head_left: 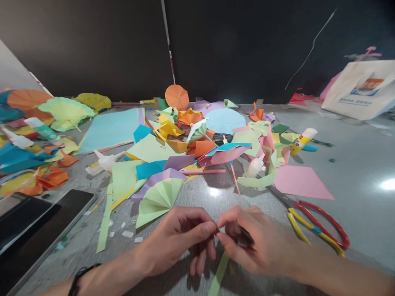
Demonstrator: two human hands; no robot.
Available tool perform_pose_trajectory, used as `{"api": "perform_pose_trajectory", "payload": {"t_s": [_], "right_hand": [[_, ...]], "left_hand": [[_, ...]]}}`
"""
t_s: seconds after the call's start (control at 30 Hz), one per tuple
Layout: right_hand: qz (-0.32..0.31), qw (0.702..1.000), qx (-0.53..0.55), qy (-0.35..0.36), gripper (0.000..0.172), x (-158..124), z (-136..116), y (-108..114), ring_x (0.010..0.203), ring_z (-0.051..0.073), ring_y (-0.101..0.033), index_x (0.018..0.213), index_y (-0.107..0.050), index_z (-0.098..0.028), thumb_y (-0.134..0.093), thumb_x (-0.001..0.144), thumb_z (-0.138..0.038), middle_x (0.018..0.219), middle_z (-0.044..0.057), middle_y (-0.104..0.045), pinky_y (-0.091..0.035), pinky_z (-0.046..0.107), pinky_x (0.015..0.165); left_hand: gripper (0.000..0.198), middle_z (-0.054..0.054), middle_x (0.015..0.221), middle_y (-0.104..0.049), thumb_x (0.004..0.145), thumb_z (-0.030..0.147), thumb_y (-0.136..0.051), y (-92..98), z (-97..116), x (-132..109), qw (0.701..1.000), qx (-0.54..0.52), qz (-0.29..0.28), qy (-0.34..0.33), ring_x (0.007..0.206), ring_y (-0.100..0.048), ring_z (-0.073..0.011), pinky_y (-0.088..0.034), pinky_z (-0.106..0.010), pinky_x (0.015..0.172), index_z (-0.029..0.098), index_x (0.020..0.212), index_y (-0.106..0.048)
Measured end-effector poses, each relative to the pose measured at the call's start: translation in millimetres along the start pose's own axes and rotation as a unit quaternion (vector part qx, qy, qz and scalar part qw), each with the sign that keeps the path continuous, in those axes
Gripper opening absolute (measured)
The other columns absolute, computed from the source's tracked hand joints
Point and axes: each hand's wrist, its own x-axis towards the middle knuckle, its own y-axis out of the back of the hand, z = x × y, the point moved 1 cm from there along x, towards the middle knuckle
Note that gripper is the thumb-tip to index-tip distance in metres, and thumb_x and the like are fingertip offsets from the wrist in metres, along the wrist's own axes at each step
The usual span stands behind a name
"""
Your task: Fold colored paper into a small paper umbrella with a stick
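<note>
My left hand (178, 238) and my right hand (252, 240) meet at the near edge of the grey table (360, 205), fingertips pinched together. Both pinch the top of a narrow light green paper strip (217, 280) that hangs down towards me. A folded light green paper fan (158, 200) lies just beyond my left hand. Red and yellow scissors (318, 223) rest right of my right hand.
A heap of coloured paper scraps and folded paper umbrellas (198, 135) covers the table's middle and left. A pink sheet (300, 181), glue bottles (301, 141) and a white bag (364, 89) sit right. A dark tablet (35, 228) lies near left.
</note>
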Motion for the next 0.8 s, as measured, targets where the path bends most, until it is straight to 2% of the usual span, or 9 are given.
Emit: {"api": "perform_pose_trajectory", "payload": {"t_s": [0.17, 0.4, 0.8], "right_hand": [[0.009, 1.000, 0.003, 0.015, 0.001, -1.0, 0.3, -3.0, 0.046, 0.009, -0.052, 0.104, -0.051, -0.024, -0.051, 0.104, -0.024, 0.060, -0.012, -0.061, -0.042, 0.025, 0.064], [0.010, 1.000, 0.007, 0.016, 0.008, -0.7, -1.2, -4.6, 0.046, 0.009, -0.054, 0.101, -0.050, -0.025, -0.051, 0.098, -0.017, 0.060, -0.012, -0.062, -0.041, 0.026, 0.065], [0.030, 0.998, -0.027, 0.040, 0.011, -3.0, 0.2, -5.0, 0.050, 0.008, -0.057, 0.101, -0.050, -0.025, -0.053, 0.097, -0.016, 0.063, -0.012, -0.064, -0.042, 0.024, 0.064]], "left_hand": [[0.047, -0.006, 0.070, -0.073, 0.089, 0.058, -0.078, 0.4, -2.9, 0.1, 1.000, 0.013, -0.011, 0.007, 0.048, -0.065, -0.0098, -0.048, -0.017, 0.044, 0.012, 0.084, -0.067], [0.052, -0.006, 0.072, -0.072, 0.089, 0.062, -0.075, -1.6, -2.8, -0.9, 1.000, 0.024, -0.011, 0.013, 0.047, -0.063, -0.0083, -0.048, -0.016, 0.045, 0.011, 0.084, -0.068], [0.055, -0.006, 0.072, -0.072, 0.089, 0.065, -0.075, -1.8, -1.6, -1.3, 0.999, 0.031, -0.003, 0.012, 0.049, -0.065, -0.0084, -0.049, -0.015, 0.046, 0.011, 0.083, -0.067]]}}
